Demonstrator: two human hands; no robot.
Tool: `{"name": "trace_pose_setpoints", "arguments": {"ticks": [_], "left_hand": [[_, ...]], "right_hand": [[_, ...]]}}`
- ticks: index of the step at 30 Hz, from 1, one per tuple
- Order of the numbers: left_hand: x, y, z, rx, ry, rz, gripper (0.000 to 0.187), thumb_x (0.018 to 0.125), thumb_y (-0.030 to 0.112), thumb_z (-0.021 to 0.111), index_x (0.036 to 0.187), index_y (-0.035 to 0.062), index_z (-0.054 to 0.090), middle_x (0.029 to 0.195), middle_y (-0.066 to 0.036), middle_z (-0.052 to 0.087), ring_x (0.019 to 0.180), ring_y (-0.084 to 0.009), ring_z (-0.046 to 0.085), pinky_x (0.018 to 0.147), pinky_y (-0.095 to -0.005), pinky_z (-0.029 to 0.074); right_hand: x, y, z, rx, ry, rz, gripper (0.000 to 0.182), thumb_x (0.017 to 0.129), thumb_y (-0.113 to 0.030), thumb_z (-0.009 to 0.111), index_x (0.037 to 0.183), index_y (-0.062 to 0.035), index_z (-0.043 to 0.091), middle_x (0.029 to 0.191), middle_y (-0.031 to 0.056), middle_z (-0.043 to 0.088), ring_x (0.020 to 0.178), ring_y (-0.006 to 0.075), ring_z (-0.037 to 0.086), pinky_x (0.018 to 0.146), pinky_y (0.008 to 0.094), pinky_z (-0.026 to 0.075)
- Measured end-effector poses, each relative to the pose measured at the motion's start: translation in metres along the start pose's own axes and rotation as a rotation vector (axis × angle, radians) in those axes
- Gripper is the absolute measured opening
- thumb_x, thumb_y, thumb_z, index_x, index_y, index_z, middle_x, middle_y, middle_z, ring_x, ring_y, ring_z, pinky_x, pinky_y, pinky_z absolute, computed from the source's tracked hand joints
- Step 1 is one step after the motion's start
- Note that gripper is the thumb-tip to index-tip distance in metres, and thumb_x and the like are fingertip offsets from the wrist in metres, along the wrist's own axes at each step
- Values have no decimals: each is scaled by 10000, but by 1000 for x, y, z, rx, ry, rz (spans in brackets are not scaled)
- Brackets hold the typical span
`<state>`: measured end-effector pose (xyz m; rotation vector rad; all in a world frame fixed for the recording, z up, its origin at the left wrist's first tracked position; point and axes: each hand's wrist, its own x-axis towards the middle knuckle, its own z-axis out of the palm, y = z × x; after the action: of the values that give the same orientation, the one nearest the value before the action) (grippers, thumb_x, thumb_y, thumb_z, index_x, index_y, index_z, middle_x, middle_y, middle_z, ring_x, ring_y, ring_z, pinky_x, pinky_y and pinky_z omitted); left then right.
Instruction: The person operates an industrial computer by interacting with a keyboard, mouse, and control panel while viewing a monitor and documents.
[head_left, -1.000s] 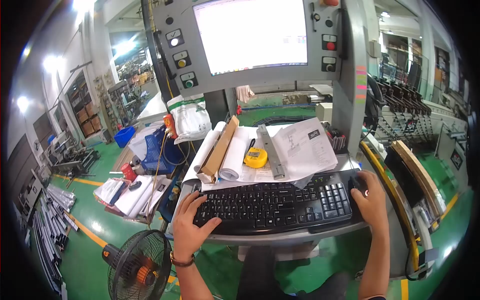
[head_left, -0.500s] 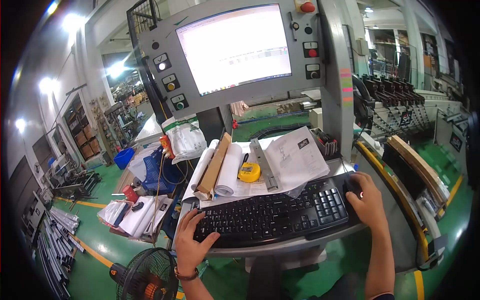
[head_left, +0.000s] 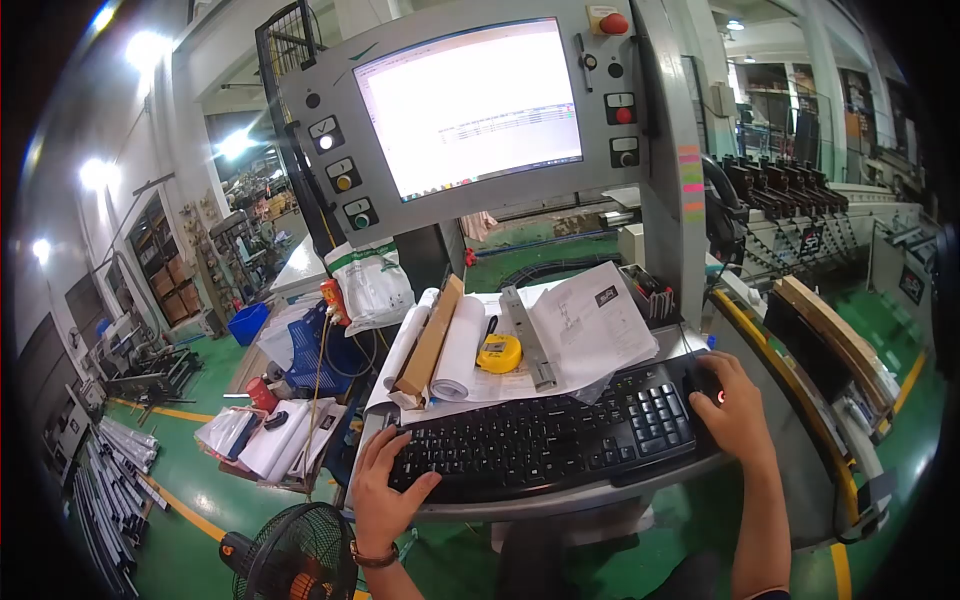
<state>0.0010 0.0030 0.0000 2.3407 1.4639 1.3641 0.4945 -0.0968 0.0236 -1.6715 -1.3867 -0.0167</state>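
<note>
My left hand [head_left: 388,493] lies at the left end of a black keyboard [head_left: 540,440], fingers spread and thumb apart, with nothing in it. My right hand [head_left: 735,407] is curled over a dark computer mouse [head_left: 697,378] at the keyboard's right, covering most of it. Beyond the keys are rolled paper sheets [head_left: 459,350], a long cardboard piece [head_left: 430,335], a yellow tape measure [head_left: 499,353], a grey metal bar [head_left: 528,338] and a printed drawing [head_left: 592,322]. Above them a lit monitor [head_left: 470,105] shows a mostly white window with a few rows of small text.
Buttons and a red emergency stop knob [head_left: 613,23] flank the monitor. A white bag [head_left: 371,285] hangs below it. At lower left stands a black fan [head_left: 300,555]; papers [head_left: 280,437] lie on a side surface. A yellow-edged rail [head_left: 780,365] runs along the right.
On the monitor, the text rows now look more like a bordered table. The view has shifted slightly; both hands stay in nearly the same places.
</note>
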Motion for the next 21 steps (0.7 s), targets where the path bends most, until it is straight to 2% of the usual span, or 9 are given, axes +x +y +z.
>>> {"name": "trace_pose_setpoints", "arguments": {"ticks": [21], "left_hand": [[0, -2, 1, 10, 6, 8, 762, 855, 507, 992, 1417, 34, 790, 1554, -220, 726, 1510, -469, 624, 1263, -563, 496]], "right_hand": [[-1, 0, 0, -15, -10, -7, 533, 935, -208, 797, 1425, -13, 718, 1544, 192, 697, 1361, 449, 705, 1138, 498, 559]]}}
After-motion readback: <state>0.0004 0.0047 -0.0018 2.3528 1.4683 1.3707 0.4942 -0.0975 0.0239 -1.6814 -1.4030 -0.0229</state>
